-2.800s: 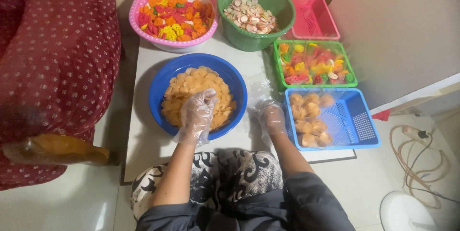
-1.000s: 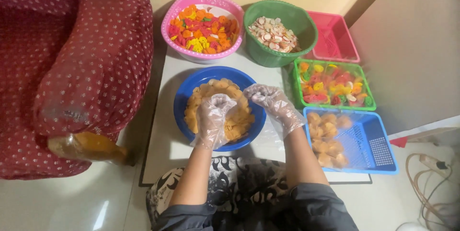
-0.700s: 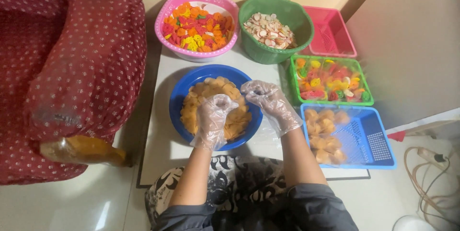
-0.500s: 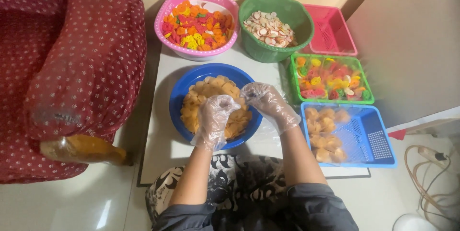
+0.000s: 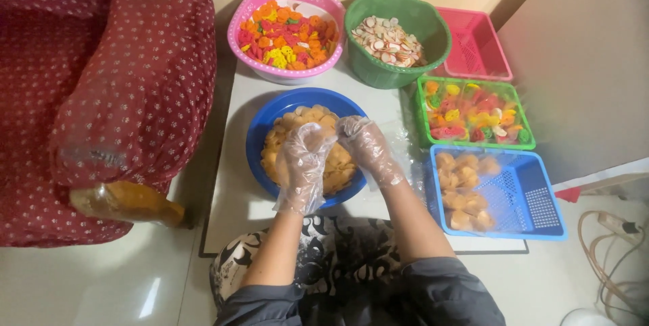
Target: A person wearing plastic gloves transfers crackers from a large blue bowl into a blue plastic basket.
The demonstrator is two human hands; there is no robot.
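Observation:
Both my hands wear loose clear plastic gloves and meet over a blue bowl (image 5: 265, 130) full of pale orange crackers (image 5: 292, 125). My left hand (image 5: 304, 158) hovers above the middle of the bowl with its fingers curled. My right hand (image 5: 365, 147) comes in from the right, fingertips touching the left hand's fingertips. The gloves hide whether either hand holds anything.
The bowl stands on a white low table (image 5: 233, 197). Behind it are a pink bowl of mixed coloured crackers (image 5: 284, 28) and a green bowl of white rounds (image 5: 395, 35). At right are an empty red basket (image 5: 476, 45), a green basket (image 5: 473, 113) and a blue basket (image 5: 500, 194). A red armchair (image 5: 101, 82) stands at left.
My right hand has moved left from beside the blue basket to above the blue bowl and now meets my left hand. The view has shifted slightly.

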